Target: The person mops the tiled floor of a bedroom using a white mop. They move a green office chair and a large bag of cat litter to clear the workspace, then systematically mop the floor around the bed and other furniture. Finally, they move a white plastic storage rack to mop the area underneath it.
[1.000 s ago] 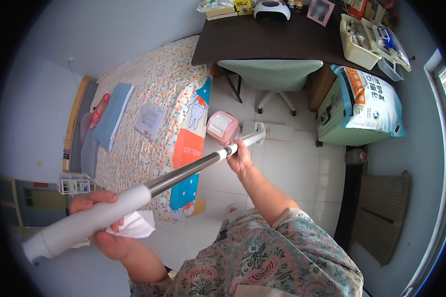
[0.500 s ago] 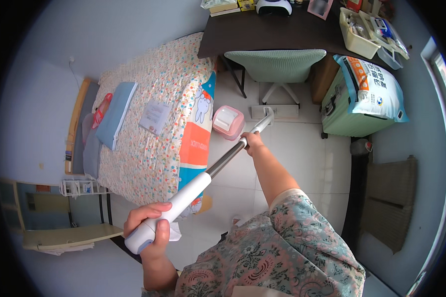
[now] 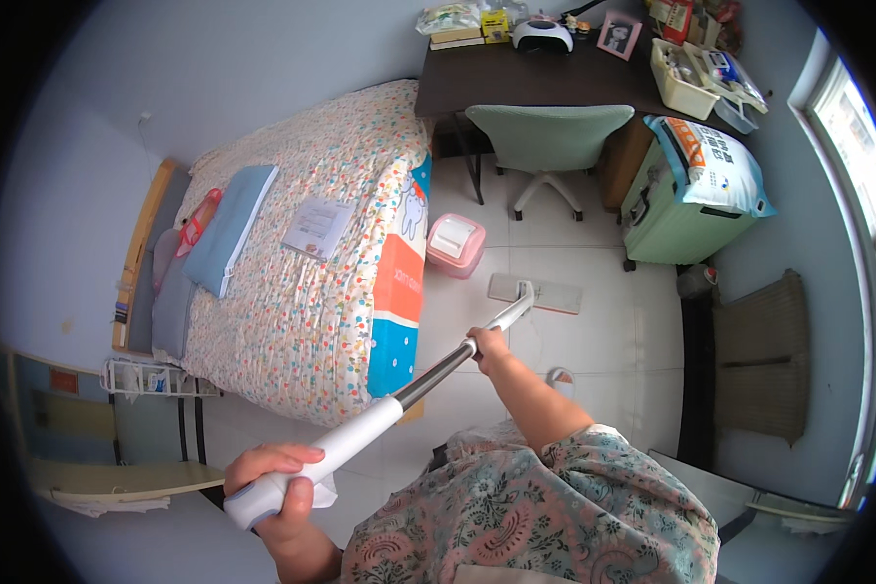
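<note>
Below you, the pale tiled floor (image 3: 628, 336) spreads out from the right edge of the bed (image 3: 273, 321), with the dark tabletop (image 3: 545, 83) across its far end. The mop (image 3: 435, 374) slants over it from lower left to upper right, passing the bed's near right corner. It has a smooth, thick white sleeve (image 3: 356, 435), then a slimmer, shiny steel-coloured tube (image 3: 419, 386), then a white lower section (image 3: 506, 315). Its flat mop head (image 3: 558, 298), a long, narrow rectangle in greyish white, lies on the floor well apart from the tabletop's front edge. Near the head, a pink bin (image 3: 456, 255) stands just beside the bed's right edge. Your left hand (image 3: 295, 506) clasps the sleeve near its upper end; your right hand (image 3: 490, 347) grips where tube and lower section meet. The hands sit well apart, both clamped on the mop. A crumpled white piece (image 3: 325, 492), paper or cloth you cannot tell, shows beside your left thumb.
</note>
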Tool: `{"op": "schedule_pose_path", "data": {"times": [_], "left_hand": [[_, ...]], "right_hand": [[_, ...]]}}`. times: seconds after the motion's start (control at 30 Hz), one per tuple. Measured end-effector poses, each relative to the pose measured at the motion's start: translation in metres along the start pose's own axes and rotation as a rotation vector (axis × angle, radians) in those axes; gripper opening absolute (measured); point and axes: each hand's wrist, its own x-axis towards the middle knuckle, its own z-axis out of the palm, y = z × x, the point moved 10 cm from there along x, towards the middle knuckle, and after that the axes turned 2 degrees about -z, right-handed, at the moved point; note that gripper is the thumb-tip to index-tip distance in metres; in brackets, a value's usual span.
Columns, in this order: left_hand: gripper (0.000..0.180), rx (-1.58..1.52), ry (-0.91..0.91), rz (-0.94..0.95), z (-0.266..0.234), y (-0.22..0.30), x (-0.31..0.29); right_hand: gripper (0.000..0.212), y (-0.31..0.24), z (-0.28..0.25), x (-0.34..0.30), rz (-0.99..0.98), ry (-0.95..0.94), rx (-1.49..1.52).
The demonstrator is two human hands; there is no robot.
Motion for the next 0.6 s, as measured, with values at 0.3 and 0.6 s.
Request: {"op": "schedule_pose_path", "data": {"times": [0.3,0.6], "left_hand": [[0.032,0.073,0.049,0.092,0.049,0.001,0.008],[0.024,-0.102,-0.224,0.185,0.221,0.024,0.094]], "right_hand": [[0.050,-0.109,-0.020,0.007,-0.179,-0.099,0.034],[0.066,-0.197,-0.067,0.053,-0.043,-0.205,0.006]]}}
